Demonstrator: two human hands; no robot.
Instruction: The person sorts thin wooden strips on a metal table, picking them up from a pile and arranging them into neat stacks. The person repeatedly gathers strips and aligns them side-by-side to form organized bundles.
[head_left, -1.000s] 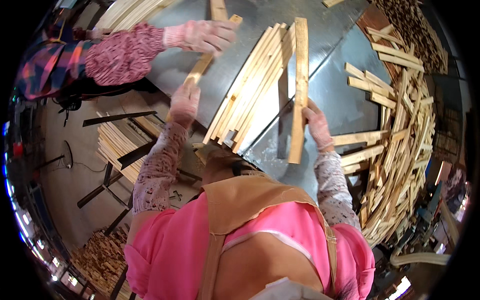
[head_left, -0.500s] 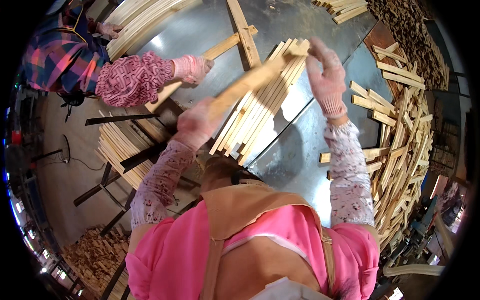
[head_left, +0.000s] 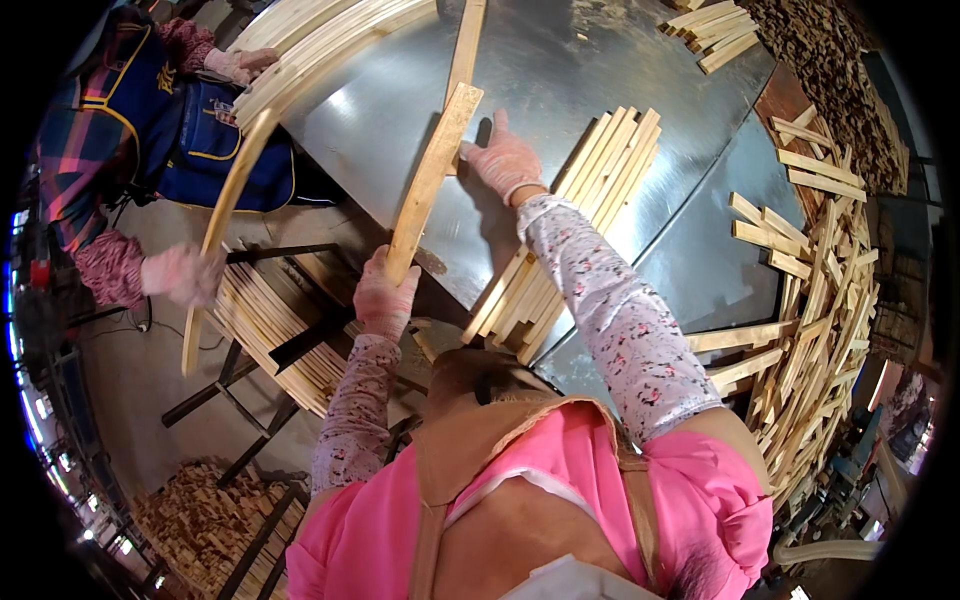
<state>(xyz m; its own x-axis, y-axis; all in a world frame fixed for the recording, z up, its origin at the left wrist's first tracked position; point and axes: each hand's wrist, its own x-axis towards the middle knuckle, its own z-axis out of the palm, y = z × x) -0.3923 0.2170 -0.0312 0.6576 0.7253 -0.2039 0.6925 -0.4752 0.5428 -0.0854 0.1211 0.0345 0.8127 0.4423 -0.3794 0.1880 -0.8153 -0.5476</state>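
My left hand (head_left: 386, 298), in a pale pink knit glove, is closed around the near end of a wooden slat (head_left: 432, 180). The slat slants up and away over the metal table (head_left: 560, 65). To its right is my gloved right hand (head_left: 506, 160), fingers apart and holding nothing, its thumb side close to the slat. Partly behind the held slat, another slat (head_left: 466, 50) lies on the metal. A stack of slats (head_left: 575, 225) rests on the table under and beside my right forearm.
At the left, a co-worker's gloved hand (head_left: 185, 276) grips a long slat (head_left: 228, 195); their other hand (head_left: 243, 65) rests by long boards (head_left: 330, 40). A jumbled pile of slats (head_left: 800, 360) fills the right side. More slats lie on a stand (head_left: 275, 320) at lower left.
My left hand has swung its slat leftward, away from the stack. My right hand has moved left from beyond the stack. The co-worker's near hand has drawn a slat off the table, leftward.
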